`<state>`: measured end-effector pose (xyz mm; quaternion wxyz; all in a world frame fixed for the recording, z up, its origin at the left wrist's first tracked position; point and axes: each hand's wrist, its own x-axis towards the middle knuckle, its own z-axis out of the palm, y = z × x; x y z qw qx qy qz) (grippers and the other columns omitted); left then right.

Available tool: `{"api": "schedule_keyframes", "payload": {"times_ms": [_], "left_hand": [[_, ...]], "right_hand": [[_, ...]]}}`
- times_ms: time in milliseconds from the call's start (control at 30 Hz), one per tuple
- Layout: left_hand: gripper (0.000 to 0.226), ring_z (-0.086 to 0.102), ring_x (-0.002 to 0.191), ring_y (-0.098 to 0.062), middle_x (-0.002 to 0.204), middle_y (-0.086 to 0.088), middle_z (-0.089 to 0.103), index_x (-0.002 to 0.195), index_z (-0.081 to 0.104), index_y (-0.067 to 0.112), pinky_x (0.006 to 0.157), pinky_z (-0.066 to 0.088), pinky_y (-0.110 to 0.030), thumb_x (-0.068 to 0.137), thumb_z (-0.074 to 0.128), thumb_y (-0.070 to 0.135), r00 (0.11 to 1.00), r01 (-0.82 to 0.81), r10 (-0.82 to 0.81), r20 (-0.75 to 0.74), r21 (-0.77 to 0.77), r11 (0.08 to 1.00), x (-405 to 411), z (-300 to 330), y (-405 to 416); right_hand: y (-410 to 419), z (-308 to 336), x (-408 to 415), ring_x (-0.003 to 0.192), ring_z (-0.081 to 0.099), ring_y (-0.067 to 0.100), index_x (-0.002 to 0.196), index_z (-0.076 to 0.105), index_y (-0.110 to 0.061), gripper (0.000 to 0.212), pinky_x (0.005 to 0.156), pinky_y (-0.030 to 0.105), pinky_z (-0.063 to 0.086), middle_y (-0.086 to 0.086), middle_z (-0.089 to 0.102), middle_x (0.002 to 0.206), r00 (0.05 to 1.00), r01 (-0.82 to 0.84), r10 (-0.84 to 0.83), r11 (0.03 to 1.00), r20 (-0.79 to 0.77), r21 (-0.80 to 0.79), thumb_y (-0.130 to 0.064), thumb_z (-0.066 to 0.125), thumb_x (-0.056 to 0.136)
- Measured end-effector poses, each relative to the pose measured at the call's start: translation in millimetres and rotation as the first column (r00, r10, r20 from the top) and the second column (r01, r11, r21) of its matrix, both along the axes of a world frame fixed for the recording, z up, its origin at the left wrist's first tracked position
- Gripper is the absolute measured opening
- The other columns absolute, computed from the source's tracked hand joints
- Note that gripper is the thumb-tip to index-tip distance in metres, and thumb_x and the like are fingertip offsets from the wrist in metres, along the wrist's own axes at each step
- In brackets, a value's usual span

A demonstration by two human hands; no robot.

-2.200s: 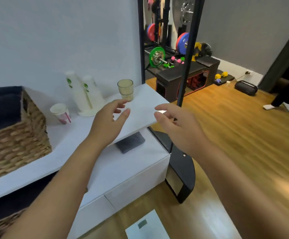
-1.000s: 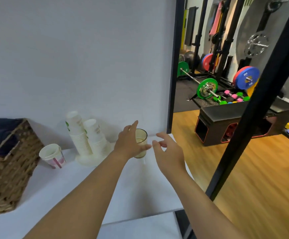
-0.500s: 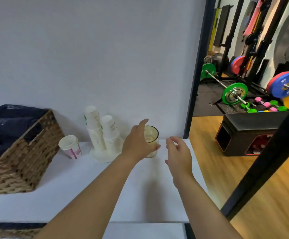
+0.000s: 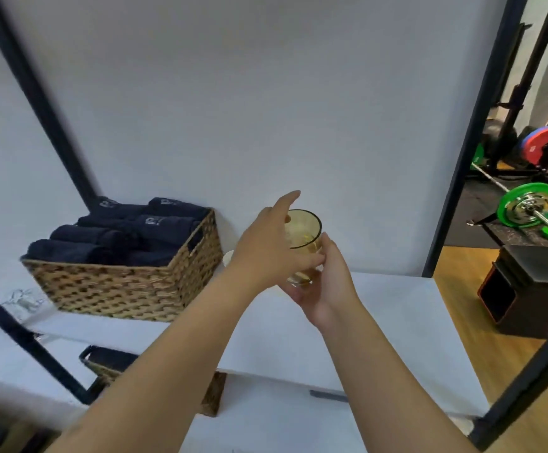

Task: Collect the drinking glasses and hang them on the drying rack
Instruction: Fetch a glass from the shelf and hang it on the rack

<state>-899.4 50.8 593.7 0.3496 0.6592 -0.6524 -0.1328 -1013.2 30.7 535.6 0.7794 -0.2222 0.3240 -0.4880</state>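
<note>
A yellow-tinted drinking glass [image 4: 304, 230] is lifted off the white shelf [image 4: 397, 325], upright, in front of the wall. My left hand [image 4: 266, 253] wraps its left side, with the index finger sticking up past the rim. My right hand [image 4: 328, 286] cups the glass from below and from the right. Both hands touch the glass, and its lower half is mostly hidden by my fingers. No drying rack is in view.
A wicker basket [image 4: 125, 286] of rolled dark towels stands on the shelf to the left. A crumpled clear wrapper [image 4: 21, 299] lies at far left. Black frame bars [image 4: 37, 93] cross the view. A black box [image 4: 527, 289] and barbell weights [image 4: 527, 204] stand at right.
The glass has come up off the shelf. My left hand stayed on it and my right hand closed in under it. The view swung left, so the paper cups are now hidden behind my left hand.
</note>
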Motion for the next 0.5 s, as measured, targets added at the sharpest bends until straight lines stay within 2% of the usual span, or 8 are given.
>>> {"api": "schedule_keyframes", "payload": {"times_ms": [133,200,300,367,433,467,500], "left_hand": [[0.113,0.058,0.121,-0.01,0.135,0.009,0.053,0.154,0.025,0.054,0.105,0.051,-0.04,0.061,0.089,0.057,0.999,-0.022,0.023,0.031,-0.009,1.0,73,28,73],[0.113,0.055,0.124,-0.006,0.142,0.012,0.053,0.155,0.024,0.053,0.107,0.049,-0.036,0.063,0.089,0.058,0.998,-0.028,0.028,0.048,-0.011,1.0,115,39,115],[0.113,0.055,0.128,-0.005,0.147,0.015,0.052,0.158,0.026,0.049,0.109,0.048,-0.034,0.065,0.088,0.062,0.996,-0.058,0.06,0.074,-0.023,0.998,184,51,184],[0.111,0.054,0.126,0.004,0.141,0.023,0.052,0.158,0.029,0.047,0.107,0.048,-0.025,0.065,0.087,0.064,0.994,-0.084,0.087,0.067,-0.054,0.995,232,58,235],[0.101,0.051,0.117,0.021,0.131,0.035,0.05,0.155,0.035,0.048,0.096,0.047,-0.011,0.068,0.085,0.064,0.99,-0.132,0.134,0.031,-0.079,0.988,283,63,289],[0.095,0.051,0.116,0.021,0.13,0.035,0.051,0.153,0.039,0.049,0.092,0.048,-0.012,0.07,0.083,0.067,0.985,-0.173,0.175,0.01,-0.086,0.981,309,65,318],[0.086,0.054,0.117,0.016,0.132,0.032,0.054,0.149,0.044,0.05,0.092,0.051,-0.016,0.073,0.079,0.07,0.974,-0.227,0.227,-0.011,-0.093,0.969,335,67,346]], "right_hand": [[54,17,74,0.114,0.076,0.025,0.127,0.077,-0.014,0.045,0.085,0.042,0.064,0.011,0.079,0.123,0.976,-0.124,0.117,0.992,0.183,0.025,-0.048,0.057,0.105],[89,18,120,0.107,0.078,0.025,0.12,0.08,-0.011,0.044,0.084,0.04,0.065,0.012,0.08,0.119,0.951,-0.187,0.167,0.981,0.261,0.053,-0.043,0.053,0.108],[146,21,196,0.1,0.079,0.026,0.11,0.084,-0.011,0.037,0.077,0.037,0.066,0.013,0.08,0.116,0.905,-0.285,0.249,0.957,0.344,0.059,-0.024,0.049,0.111],[185,24,247,0.097,0.079,0.025,0.124,0.078,-0.009,0.032,0.083,0.037,0.066,0.012,0.08,0.114,0.877,-0.354,0.312,0.934,0.365,0.052,-0.017,0.053,0.107],[225,28,297,0.101,0.077,0.024,0.131,0.073,-0.008,0.033,0.092,0.036,0.063,0.011,0.079,0.113,0.85,-0.415,0.38,0.909,0.364,0.021,-0.021,0.057,0.105],[245,30,322,0.102,0.076,0.024,0.129,0.075,-0.009,0.034,0.091,0.035,0.063,0.01,0.079,0.114,0.836,-0.446,0.412,0.895,0.361,0.011,-0.026,0.058,0.105],[264,32,346,0.098,0.074,0.024,0.123,0.076,-0.01,0.034,0.081,0.034,0.065,0.01,0.078,0.11,0.819,-0.481,0.444,0.876,0.363,0.014,-0.032,0.06,0.104]]}}
